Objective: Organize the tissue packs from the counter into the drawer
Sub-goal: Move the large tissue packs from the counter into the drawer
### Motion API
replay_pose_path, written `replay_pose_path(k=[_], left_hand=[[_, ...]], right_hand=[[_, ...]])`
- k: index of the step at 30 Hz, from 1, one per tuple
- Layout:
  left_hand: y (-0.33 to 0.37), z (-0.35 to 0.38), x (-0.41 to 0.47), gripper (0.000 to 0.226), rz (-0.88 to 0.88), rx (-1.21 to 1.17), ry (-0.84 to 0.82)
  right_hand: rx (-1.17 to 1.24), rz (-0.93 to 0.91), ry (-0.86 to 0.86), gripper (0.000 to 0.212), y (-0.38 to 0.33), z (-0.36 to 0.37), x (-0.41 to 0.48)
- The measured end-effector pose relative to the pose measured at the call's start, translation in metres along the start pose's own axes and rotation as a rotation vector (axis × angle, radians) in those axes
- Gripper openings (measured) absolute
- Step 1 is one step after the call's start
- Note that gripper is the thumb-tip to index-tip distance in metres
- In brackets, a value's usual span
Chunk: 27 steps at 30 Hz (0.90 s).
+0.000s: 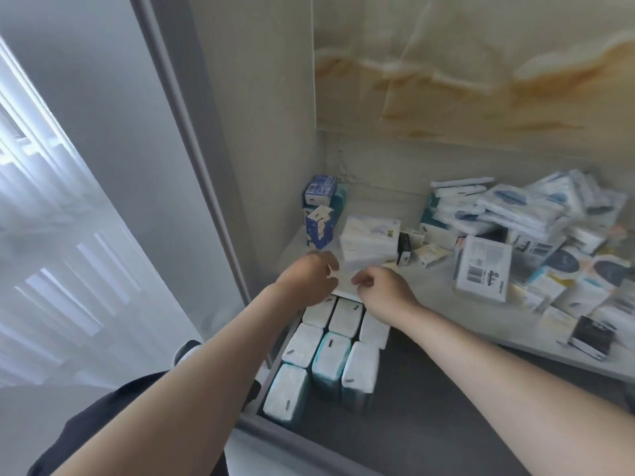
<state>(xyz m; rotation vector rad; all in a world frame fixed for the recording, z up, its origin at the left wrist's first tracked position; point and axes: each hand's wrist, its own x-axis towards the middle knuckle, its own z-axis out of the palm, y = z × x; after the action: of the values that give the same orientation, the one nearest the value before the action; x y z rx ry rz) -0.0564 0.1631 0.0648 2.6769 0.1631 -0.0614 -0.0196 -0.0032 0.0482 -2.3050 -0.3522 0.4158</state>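
Both forearms reach forward over the open drawer (429, 407). The left hand (309, 278) and right hand (386, 286), fingers curled, pinch opposite ends of a flat white tissue pack (343, 282), blurred, at the counter's (439, 298) front edge near its left corner.

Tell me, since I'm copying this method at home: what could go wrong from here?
Both the left hand and right hand seem to pinch a white pack above the standing rows in the drawer; dropped, it could land askew on them. The dark pack sits at the counter edge; the right forearm might knock it off.
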Motion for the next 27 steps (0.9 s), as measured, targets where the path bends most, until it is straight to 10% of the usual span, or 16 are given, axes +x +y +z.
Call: replay_pose_path(k=[9, 17, 27], left_hand=[[-0.020, -0.024, 0.110, 0.040, -0.015, -0.113, 0.397], [-0.042, 0.000, 0.168, 0.025, -0.037, -0.542, 0.136], [-0.054, 0.009, 0.188, 0.040, -0.205, -0.393, 0.493]], right_hand=[[-0.268, -0.277, 0.217, 0.034, -0.042, -0.035, 0.112], [-0.461, -0.261, -0.081, 0.087, -0.078, -0.024, 0.234], [-0.516, -0.395, -0.091, 0.037, -0.082, -0.017, 0.291]])
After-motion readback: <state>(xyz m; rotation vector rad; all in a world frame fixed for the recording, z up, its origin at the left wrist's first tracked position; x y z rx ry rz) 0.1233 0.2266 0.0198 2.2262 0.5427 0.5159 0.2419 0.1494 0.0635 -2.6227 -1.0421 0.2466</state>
